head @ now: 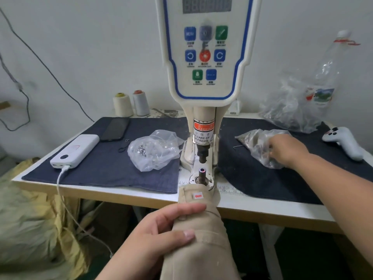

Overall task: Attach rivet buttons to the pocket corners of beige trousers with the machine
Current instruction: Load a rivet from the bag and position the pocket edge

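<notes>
At lower centre we see the left hand [159, 229] with its grip curled round the bunched beige trousers [201, 239], soft twill whose pocket edge lies against the machine [203, 156] and its round metal post. At right the right hand [286, 150] reaches into a crinkled clear bag [260, 144] on the dark denim-covered worktop [113, 170]; its fingers are hidden, so we cannot tell their grip.

beige trousers [199, 239], navy cloth [113, 168], white machine [203, 57], perhaps blue-trimmed
</notes>
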Demonstrator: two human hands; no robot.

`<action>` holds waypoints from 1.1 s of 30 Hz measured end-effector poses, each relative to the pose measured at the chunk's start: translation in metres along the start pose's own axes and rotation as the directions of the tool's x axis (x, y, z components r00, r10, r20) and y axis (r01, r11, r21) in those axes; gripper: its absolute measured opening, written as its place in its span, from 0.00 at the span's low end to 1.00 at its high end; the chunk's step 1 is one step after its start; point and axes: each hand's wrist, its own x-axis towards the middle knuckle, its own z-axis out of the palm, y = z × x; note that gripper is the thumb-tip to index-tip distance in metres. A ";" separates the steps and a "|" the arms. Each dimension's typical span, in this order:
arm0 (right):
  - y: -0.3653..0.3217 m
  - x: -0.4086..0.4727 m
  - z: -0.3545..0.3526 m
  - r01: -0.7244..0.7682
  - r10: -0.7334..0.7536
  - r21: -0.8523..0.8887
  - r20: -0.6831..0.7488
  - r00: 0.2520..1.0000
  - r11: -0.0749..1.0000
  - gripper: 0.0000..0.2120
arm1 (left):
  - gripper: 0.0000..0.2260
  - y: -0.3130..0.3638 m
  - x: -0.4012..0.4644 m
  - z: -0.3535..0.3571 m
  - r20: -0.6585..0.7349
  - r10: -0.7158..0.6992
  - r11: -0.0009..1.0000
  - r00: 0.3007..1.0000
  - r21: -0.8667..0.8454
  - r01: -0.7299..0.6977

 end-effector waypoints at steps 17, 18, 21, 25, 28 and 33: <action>0.003 -0.013 0.007 0.033 -0.032 0.020 -0.060 0.998 0.999 0.06 | 0.20 0.020 -0.011 -0.027 -0.538 0.217 0.968 0.815 0.011 -0.250; 0.003 -0.013 0.006 0.040 -0.039 0.022 -0.039 0.998 0.999 0.06 | 0.20 0.021 -0.004 -0.033 -0.559 0.250 0.964 0.790 0.064 -0.259; 0.003 -0.014 0.003 0.050 -0.050 0.019 -0.003 0.999 0.999 0.07 | 0.22 0.021 0.025 -0.057 -0.598 0.368 0.923 0.712 0.328 -0.202; 0.009 -0.015 0.008 0.033 -0.029 0.097 -0.044 0.999 0.995 0.06 | 0.20 0.014 0.059 -0.083 -0.623 0.472 0.778 0.623 0.628 0.038; 0.012 -0.010 0.011 0.022 -0.020 0.112 -0.022 1.000 0.993 0.03 | 0.11 0.006 0.070 -0.101 -0.596 0.546 0.503 0.589 0.795 0.338; 0.013 -0.006 0.015 0.015 -0.005 0.118 -0.083 0.997 0.993 0.04 | 0.10 0.014 0.083 -0.125 -0.560 0.484 0.363 0.672 0.827 0.428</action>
